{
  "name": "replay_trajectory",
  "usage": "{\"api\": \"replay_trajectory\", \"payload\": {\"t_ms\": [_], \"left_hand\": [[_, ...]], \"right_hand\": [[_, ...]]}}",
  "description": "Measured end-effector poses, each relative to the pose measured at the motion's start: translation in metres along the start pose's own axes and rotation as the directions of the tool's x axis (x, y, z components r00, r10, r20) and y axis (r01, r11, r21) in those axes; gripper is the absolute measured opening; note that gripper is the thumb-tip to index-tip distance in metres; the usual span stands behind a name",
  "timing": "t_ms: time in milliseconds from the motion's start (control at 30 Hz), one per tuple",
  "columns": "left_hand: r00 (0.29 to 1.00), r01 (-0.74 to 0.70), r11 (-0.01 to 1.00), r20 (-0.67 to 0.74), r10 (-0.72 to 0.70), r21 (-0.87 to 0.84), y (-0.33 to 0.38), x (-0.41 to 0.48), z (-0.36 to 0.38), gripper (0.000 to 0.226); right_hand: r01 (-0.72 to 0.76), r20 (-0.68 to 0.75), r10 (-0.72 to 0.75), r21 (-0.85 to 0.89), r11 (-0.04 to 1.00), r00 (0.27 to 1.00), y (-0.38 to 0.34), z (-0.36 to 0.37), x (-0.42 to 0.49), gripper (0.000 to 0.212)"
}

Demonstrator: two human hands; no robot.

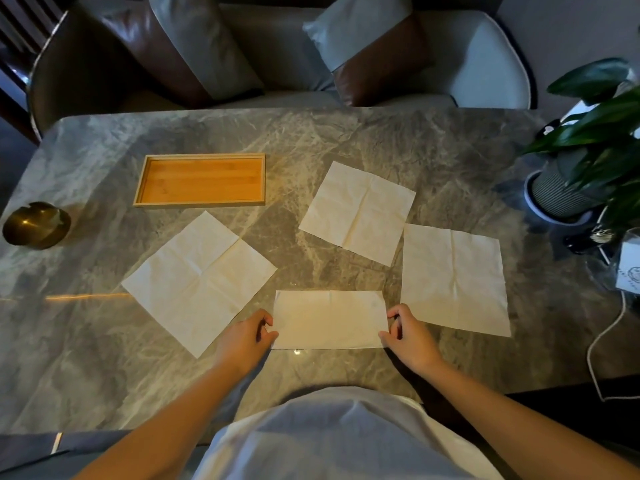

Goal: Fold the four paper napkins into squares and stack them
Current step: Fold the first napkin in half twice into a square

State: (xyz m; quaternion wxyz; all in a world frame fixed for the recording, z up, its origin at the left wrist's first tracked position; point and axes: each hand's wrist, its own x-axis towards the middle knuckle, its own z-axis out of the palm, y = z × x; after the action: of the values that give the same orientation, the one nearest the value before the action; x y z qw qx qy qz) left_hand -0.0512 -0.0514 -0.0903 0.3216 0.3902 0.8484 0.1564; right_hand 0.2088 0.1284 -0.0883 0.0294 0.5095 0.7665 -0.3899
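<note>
White shirt [322, 441] nearest, forearms out over the desk [104, 375]. Left hand [247, 336] and right hand [408, 336] each pinch a short end of the half-folded napkin [329, 318], fingers curled on its edges. It lies flat between them as a rectangle. Progress looks early: one fold on one napkin, second fold needed for a square. Three lie fully open: left napkin [199, 282] just beyond the left hand, right napkin [453, 278] just beyond the right hand, far napkin [358, 211] farther out. No stack yet. Wooden tray [200, 180] far beyond the left hand.
</note>
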Motion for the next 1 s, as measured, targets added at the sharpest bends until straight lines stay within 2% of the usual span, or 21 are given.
{"api": "replay_trajectory", "payload": {"t_ms": [100, 167, 233, 333, 433, 633, 867, 1000], "left_hand": [[0.984, -0.073, 0.996, -0.157, 0.080, 0.055, 0.001, 0.003, -0.005, 0.018], [0.949, -0.226, 0.965, -0.193, 0.248, 0.132, 0.005, 0.005, -0.007, 0.022], [0.915, -0.384, 0.888, -0.022, 0.402, 0.252, 0.013, 0.007, -0.005, 0.034], [0.868, -0.495, 0.767, 0.255, 0.426, 0.409, 0.035, 0.010, 0.018, 0.056], [0.881, -0.469, 0.734, 0.320, 0.349, 0.491, 0.045, 0.015, 0.033, 0.067], [0.936, -0.342, 0.784, 0.268, 0.231, 0.518, 0.009, 0.022, 0.006, 0.081], [0.946, -0.304, 0.811, 0.262, 0.193, 0.499, 0.013, 0.020, -0.008, 0.087], [0.966, -0.244, 0.815, 0.202, 0.159, 0.525, 0.020, 0.019, -0.008, 0.099]], "right_hand": [[0.056, -0.153, -0.071, -0.098, 0.994, 0.986, -0.002, -0.005, -0.005, 0.038], [0.203, -0.138, -0.241, -0.240, 0.949, 0.961, -0.009, -0.005, -0.006, 0.037], [0.351, -0.019, -0.385, -0.373, 0.859, 0.923, -0.024, 0.002, -0.006, 0.040], [0.455, 0.175, -0.422, -0.420, 0.785, 0.890, -0.048, 0.026, -0.002, 0.058], [0.421, 0.250, -0.344, -0.426, 0.800, 0.905, -0.055, 0.039, 0.006, 0.066], [0.384, 0.231, -0.310, -0.464, 0.799, 0.922, -0.015, 0.017, 0.012, 0.067], [0.345, 0.198, -0.285, -0.458, 0.819, 0.938, 0.000, 0.008, 0.012, 0.070], [0.311, 0.186, -0.254, -0.431, 0.847, 0.949, -0.003, 0.007, 0.013, 0.068]]}}
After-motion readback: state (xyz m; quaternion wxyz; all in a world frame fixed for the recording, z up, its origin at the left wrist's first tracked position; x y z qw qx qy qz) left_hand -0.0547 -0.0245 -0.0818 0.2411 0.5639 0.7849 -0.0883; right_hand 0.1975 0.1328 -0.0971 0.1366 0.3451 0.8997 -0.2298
